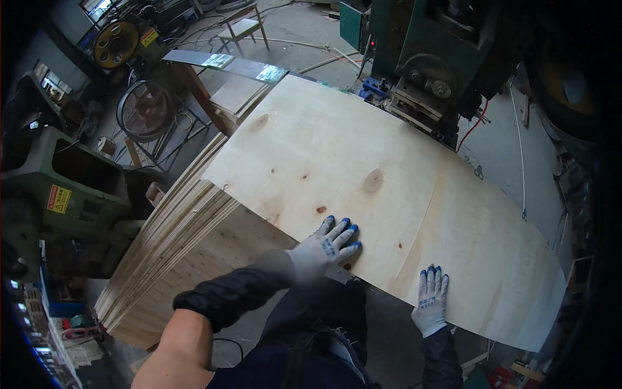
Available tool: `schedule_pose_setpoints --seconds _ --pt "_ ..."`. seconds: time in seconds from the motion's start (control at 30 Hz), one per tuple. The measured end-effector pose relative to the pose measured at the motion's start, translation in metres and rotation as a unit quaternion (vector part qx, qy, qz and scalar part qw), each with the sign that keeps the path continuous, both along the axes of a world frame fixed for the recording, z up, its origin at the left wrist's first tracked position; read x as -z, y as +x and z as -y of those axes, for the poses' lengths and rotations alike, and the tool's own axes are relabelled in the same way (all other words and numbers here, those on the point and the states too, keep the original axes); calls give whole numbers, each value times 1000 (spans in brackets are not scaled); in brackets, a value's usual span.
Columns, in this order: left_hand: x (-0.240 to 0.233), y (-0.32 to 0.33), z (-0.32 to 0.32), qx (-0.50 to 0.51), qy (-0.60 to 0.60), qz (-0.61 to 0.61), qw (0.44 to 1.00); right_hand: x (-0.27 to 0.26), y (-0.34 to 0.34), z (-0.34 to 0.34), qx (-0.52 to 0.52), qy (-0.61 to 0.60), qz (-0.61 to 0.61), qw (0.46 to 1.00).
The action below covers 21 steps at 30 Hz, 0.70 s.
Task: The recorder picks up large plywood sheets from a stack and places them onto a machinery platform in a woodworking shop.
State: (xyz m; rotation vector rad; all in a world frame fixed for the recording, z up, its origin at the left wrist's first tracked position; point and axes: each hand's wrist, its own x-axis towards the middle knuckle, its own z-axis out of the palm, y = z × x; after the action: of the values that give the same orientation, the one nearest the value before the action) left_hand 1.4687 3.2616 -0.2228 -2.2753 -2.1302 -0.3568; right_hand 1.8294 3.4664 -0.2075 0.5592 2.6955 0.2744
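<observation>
Before me lies a large pale wood veneer or plywood sheet (340,146), with several knots and a seam across its right part. My left hand (333,245), in a white glove with blue fingertips, rests flat on the sheet close to its near edge, fingers spread. Further right, my right hand (431,296) wears the same kind of glove and lies palm down over the near edge, fingers side by side. Whether its thumb is under the sheet is hidden. The sheet's far edge reaches the die area (418,104) of a dark green press (432,53).
A stack of plywood sheets (180,233) stands at the left, beside the sheet's left end. Beyond it are a round floor fan (146,111), a green machine (82,170) with a warning label, and a wooden chair (241,28). A metal strip (228,64) runs past the far left corner.
</observation>
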Motion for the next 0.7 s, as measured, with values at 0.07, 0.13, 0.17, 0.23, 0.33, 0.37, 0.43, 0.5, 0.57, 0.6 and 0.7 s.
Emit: schedule_pose_setpoints --seconds 0.07,0.13,0.17,0.23,0.33,0.37,0.43,0.5,0.57,0.6,0.7 --pt "-22 -45 -7 129 -172 46 976 -5 4 -1 8 -7 16 1000" --pt "-5 -131 19 -55 -6 -143 988 -10 5 -2 5 -4 18 1000" --pt "4 -193 41 -147 -39 -126 980 -19 0 0 13 -7 22 1000" --pt "8 -289 86 -308 -34 -175 935 -39 -19 0 15 -59 26 998" --pt "33 -383 154 -481 -124 49 866 -25 -20 -4 5 -60 -1 998" --pt "33 -439 232 -437 0 258 862 -4 -41 -5 -50 -73 -48 995" --pt "73 -421 164 -420 -18 384 822 -17 -19 -6 1 -55 -4 998" --pt "78 -407 136 -399 -7 439 805 -32 -11 -4 -3 -13 9 1000" --pt "71 -418 147 -383 38 445 809 -36 -20 -4 0 -10 7 1000" --pt "70 -424 148 -389 14 459 798 -37 -25 -5 -8 -7 4 1000" --pt "73 -436 149 -391 -24 476 787 -33 -24 -3 -9 -2 3 1000"
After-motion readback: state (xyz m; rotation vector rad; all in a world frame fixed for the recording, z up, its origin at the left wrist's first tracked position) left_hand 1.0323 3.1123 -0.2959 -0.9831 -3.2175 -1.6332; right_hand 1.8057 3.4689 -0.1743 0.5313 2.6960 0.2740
